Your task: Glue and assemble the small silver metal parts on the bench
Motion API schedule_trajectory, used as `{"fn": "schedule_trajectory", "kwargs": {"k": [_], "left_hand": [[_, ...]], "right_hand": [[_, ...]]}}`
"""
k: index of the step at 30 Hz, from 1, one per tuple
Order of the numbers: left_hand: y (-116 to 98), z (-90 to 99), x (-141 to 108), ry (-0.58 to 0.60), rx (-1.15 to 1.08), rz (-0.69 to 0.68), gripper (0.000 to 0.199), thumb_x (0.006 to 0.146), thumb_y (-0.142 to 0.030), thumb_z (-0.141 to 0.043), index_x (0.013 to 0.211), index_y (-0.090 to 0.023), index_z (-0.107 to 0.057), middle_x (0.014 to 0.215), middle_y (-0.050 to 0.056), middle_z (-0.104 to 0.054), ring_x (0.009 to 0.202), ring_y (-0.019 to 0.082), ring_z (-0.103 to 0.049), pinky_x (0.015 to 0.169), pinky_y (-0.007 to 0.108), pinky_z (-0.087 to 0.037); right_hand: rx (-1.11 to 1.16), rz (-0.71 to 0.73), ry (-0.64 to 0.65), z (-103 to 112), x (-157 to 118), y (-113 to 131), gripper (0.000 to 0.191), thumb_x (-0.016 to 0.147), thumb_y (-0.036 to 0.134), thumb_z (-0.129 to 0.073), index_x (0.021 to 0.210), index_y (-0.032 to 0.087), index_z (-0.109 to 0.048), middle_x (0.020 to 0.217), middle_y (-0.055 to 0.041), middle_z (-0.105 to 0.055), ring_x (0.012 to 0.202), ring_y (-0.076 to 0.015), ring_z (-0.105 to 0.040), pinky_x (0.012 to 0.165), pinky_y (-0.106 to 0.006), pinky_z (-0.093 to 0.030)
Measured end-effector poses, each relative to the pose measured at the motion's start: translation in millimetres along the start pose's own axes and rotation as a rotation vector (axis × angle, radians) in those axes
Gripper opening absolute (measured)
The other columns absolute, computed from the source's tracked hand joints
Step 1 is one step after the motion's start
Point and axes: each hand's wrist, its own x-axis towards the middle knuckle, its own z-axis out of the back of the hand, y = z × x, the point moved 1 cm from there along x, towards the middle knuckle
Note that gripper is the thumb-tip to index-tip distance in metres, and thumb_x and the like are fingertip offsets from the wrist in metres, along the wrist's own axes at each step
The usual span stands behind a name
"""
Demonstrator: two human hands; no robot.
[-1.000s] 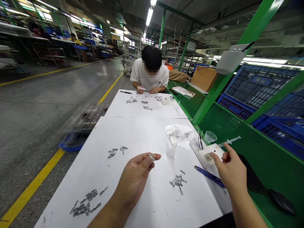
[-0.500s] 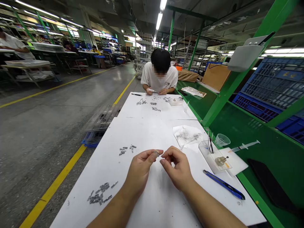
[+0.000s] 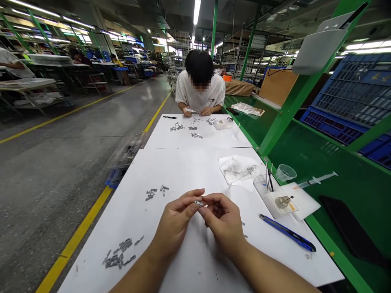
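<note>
A small silvery metal part [image 3: 198,203] with dark spots is held up above the white table [image 3: 180,171]. My left hand [image 3: 177,217] pinches one end of it between thumb and fingers. From the other side, my right hand [image 3: 224,217] closes thumb and forefinger on its right end; the fingertips of both hands nearly meet. Similar grey metal parts lie in a larger pile [image 3: 119,254] left of my left forearm and in a smaller group [image 3: 155,192] beyond it. A few bits peek out beside my right hand, partly hidden by it.
A blue utility knife [image 3: 287,233] lies at right, near a clear holder with thin tools, a small metal pot [image 3: 282,201], a plastic cup [image 3: 286,173] and a syringe [image 3: 316,180]. Beyond are a stained white cloth [image 3: 238,169] and a co-worker [image 3: 200,87] seated at the far end.
My right hand has come in to the left and now grips the metal part together with my left hand. The part is turned, showing its flat face. The view has shifted slightly.
</note>
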Motion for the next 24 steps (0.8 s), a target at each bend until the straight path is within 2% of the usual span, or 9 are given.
{"fn": "schedule_trajectory", "kwargs": {"k": [11, 15, 19, 24], "left_hand": [[1.5, 2.4, -0.6, -0.001, 0.109, -0.065, 0.016, 0.081, -0.036, -0.071, 0.091, -0.024, -0.077, 0.118, 0.007, -0.067, 0.117, 0.025, -0.058, 0.102, 0.039, -0.048], [2.3, 2.8, 0.0, 0.023, 0.097, -0.091, 0.014, 0.083, -0.034, -0.07, 0.091, -0.025, -0.077, 0.117, 0.006, -0.067, 0.115, 0.025, -0.059, 0.101, 0.038, -0.049], [4.8, 3.5, -0.2, 0.041, 0.082, -0.107, 0.014, 0.083, -0.033, -0.069, 0.091, -0.024, -0.076, 0.117, 0.007, -0.067, 0.114, 0.026, -0.06, 0.099, 0.04, -0.05], [2.6, 5.6, -2.9, 0.064, 0.097, -0.144, 0.025, 0.087, -0.034, -0.064, 0.109, -0.023, -0.071, 0.118, 0.009, -0.067, 0.108, 0.025, -0.062, 0.096, 0.039, -0.051]], "right_hand": [[0.011, 0.019, -0.033, 0.9, -0.8, -2.4, 0.013, 0.079, 0.026, -0.075, 0.089, 0.024, -0.067, 0.076, 0.0021, -0.061, 0.06, -0.0081, -0.047, 0.054, -0.023, -0.042], [0.0, 0.04, -0.024, 1.9, -1.8, -4.9, 0.011, 0.08, 0.027, -0.074, 0.089, 0.024, -0.067, 0.07, 0.0023, -0.058, 0.06, -0.0095, -0.047, 0.054, -0.024, -0.041], [-0.009, 0.067, 0.001, 2.1, -2.5, -5.6, 0.008, 0.081, 0.026, -0.072, 0.087, 0.023, -0.068, 0.073, 0.0001, -0.061, 0.062, -0.0109, -0.048, 0.054, -0.025, -0.041], [-0.102, 0.11, -0.012, 4.1, 0.1, 0.1, 0.005, 0.082, 0.022, -0.068, 0.086, 0.023, -0.067, 0.074, 0.0, -0.063, 0.06, -0.0109, -0.05, 0.054, -0.025, -0.043]]}}
